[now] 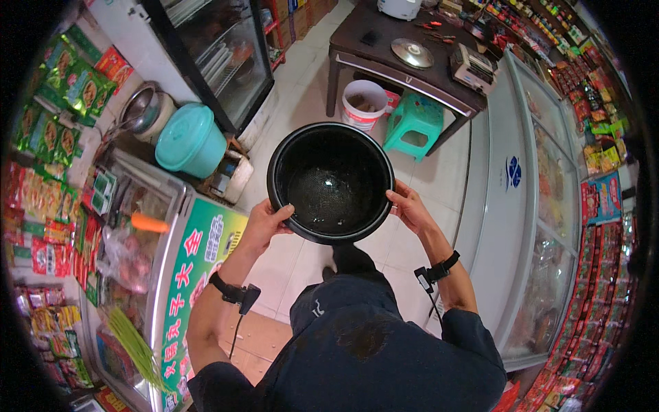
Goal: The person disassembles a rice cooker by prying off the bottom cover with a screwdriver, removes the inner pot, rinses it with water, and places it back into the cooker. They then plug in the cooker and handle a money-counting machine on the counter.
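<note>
One black pot (pixel 329 180) — above tiled shop floor (pixel 300 89).

dark navy short-sleeved shirt (pixel 412 357), black wrist straps (pixel 450 264), thin black cables (pixel 235 336)

large white lettering (pixel 182 277) runs along the green display-case panel (pixel 193 255) left of the left hand (pixel 262 225), and 1 blue emblem (pixel 513 172) marks the freezer (pixel 489 220) right of the right hand (pixel 411 210).
</note>
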`<state>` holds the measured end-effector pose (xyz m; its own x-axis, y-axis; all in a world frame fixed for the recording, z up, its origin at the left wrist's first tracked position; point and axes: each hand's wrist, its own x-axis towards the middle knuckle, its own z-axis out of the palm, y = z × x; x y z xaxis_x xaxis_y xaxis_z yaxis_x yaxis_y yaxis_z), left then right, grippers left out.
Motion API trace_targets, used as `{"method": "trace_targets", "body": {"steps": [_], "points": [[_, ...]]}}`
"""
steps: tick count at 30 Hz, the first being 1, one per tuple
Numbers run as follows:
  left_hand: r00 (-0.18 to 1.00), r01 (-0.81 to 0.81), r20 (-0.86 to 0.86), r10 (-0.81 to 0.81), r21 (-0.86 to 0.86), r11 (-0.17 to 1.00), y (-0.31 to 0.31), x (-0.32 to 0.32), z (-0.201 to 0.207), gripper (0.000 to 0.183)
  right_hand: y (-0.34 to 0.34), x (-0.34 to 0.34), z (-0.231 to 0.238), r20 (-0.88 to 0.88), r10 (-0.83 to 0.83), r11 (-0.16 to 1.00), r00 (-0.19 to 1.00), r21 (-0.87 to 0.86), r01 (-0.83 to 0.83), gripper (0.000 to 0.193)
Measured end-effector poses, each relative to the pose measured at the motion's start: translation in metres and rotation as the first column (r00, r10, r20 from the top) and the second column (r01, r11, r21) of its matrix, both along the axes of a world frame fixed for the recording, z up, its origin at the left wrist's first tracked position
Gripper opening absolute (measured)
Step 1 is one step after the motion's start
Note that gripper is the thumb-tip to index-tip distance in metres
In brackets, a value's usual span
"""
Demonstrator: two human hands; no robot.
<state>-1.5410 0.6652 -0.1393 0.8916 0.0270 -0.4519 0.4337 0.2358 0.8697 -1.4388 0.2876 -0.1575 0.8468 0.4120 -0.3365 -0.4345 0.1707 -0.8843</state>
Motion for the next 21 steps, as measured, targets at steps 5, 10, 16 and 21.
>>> {"method": "trace_targets", "body": {"steps": [5,10,16,21], "points": [[0.997,-0.019,0.074,0.015,0.053,0.998,0.04,0.177,-0.017,0.032,0.041,0.152,-0.029,0.099,-0.102,0.992,0.99,0.088,0.094,0.046],[0.991,-0.051,0.128,0.039,0.086,0.995,0.08,0.363,0.008,0.031,0.087,0.323,-0.01,0.195,-0.133,0.988,0.972,-0.046,0.145,0.048],[0.958,-0.105,0.277,0.07,0.113,0.988,0.109,0.575,0.039,0.02,0.124,0.486,0.042,0.284,-0.227,0.947,0.931,-0.158,0.279,0.052],[0.941,0.097,0.301,-0.152,0.19,0.977,0.143,0.76,0.052,0.013,0.146,0.609,0.067,0.456,-0.284,0.892,0.844,-0.198,0.407,0.04]]}}
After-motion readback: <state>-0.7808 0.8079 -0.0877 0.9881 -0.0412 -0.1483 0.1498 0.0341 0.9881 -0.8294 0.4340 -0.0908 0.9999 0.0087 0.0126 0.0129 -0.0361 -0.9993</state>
